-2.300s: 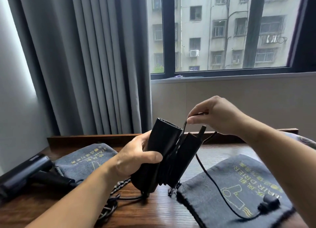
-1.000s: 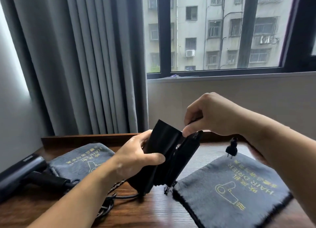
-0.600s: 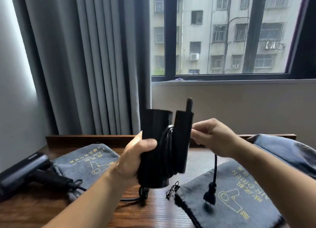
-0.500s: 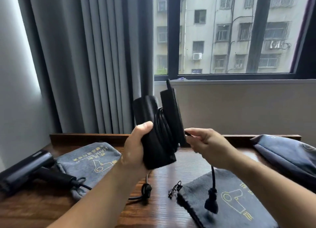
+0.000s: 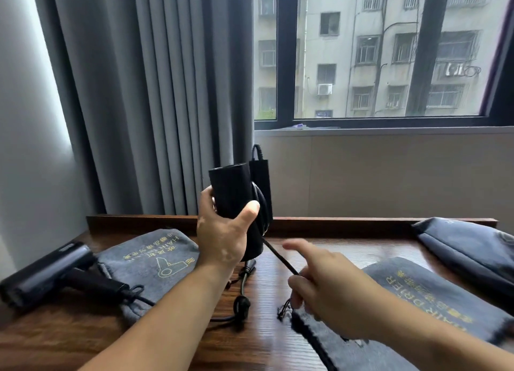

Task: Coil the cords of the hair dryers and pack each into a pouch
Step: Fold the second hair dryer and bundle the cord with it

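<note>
Black folded hair dryer (image 5: 233,192) stands upright at centre, its barrel gripped by the left hand (image 5: 222,240) to trap the wound loops. At 5 o'clock, the right hand (image 5: 331,290) pinches the cord (image 5: 278,256) taut, seemingly for winding. A grey pouch (image 5: 417,295) waits on the desk (image 5: 83,331) at 4 o'clock.

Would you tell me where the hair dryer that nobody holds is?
Head view, far left: the idle hair dryer lies on the table, its handle reaching the left grey pouch.
</note>
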`<move>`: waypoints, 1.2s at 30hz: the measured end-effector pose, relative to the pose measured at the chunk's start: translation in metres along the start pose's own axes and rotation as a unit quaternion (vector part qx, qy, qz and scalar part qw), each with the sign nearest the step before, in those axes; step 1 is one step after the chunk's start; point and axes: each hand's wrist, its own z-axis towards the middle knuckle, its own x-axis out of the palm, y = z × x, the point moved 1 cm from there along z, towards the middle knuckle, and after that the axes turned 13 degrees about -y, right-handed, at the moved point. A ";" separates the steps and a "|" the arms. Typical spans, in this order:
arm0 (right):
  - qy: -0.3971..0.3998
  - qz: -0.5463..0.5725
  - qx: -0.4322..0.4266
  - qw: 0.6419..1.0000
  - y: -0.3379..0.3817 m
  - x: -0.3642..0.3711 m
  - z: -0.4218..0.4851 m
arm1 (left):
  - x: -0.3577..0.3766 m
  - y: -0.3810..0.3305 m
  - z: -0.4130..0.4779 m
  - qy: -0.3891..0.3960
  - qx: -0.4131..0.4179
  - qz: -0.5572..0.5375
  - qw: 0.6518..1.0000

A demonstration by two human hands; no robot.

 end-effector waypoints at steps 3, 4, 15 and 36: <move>0.047 0.096 -0.001 0.994 0.013 -0.008 -0.005 | 0.002 0.002 -0.007 0.024 0.043 0.051 0.997; 0.073 0.141 -0.003 0.987 0.016 -0.012 -0.005 | 0.002 0.002 -0.008 0.032 0.047 0.061 0.997; 0.010 0.214 -0.075 0.974 0.025 -0.084 0.021 | -0.004 0.001 -0.020 0.231 -0.041 0.020 0.972; 0.140 0.466 0.017 0.873 -0.037 -0.079 0.061 | -0.002 -0.010 -0.038 0.539 -0.247 -0.269 0.759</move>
